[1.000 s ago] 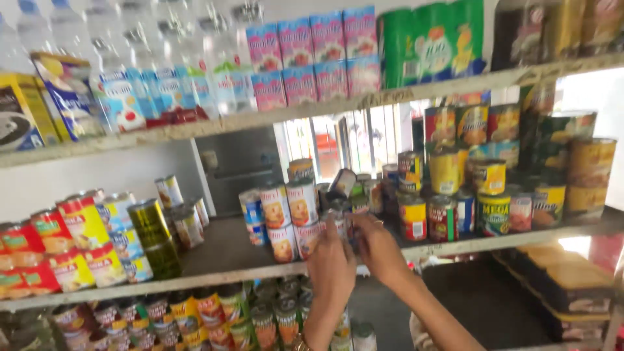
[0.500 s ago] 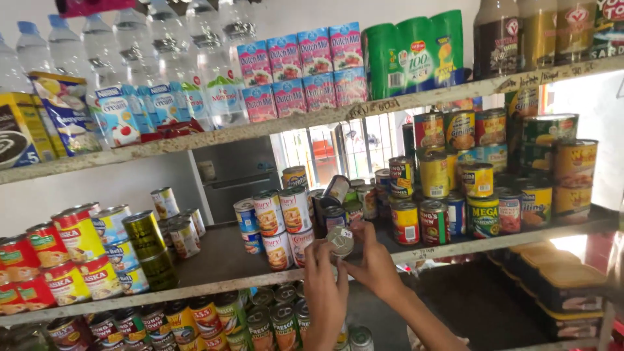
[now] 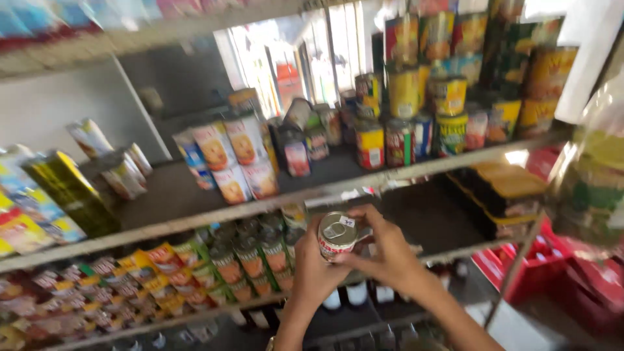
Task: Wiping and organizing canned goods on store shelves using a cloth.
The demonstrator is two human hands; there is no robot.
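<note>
A small tin can [image 3: 336, 235] with a silver pull-tab lid and a red and white label sits between both my hands, in front of the middle shelf's edge. My left hand [image 3: 312, 270] grips its left side and back. My right hand [image 3: 385, 250] closes around its right side, thumb under the can. A small white sticker lies on the lid. Behind the can, rows of tins [image 3: 237, 159] stand on the metal shelf [image 3: 214, 214].
Stacked yellow, red and green cans [image 3: 442, 97] fill the shelf's right side. Small packed cans [image 3: 240, 260] line the lower shelf, colourful packets [image 3: 26, 221] the left. A plastic bottle [image 3: 595, 169] hangs close at the right edge. Red crates [image 3: 552, 260] sit low right.
The view has tilted down, so the top shelf has left the frame. My hands have come down and towards me from the middle shelf, both now around the can.
</note>
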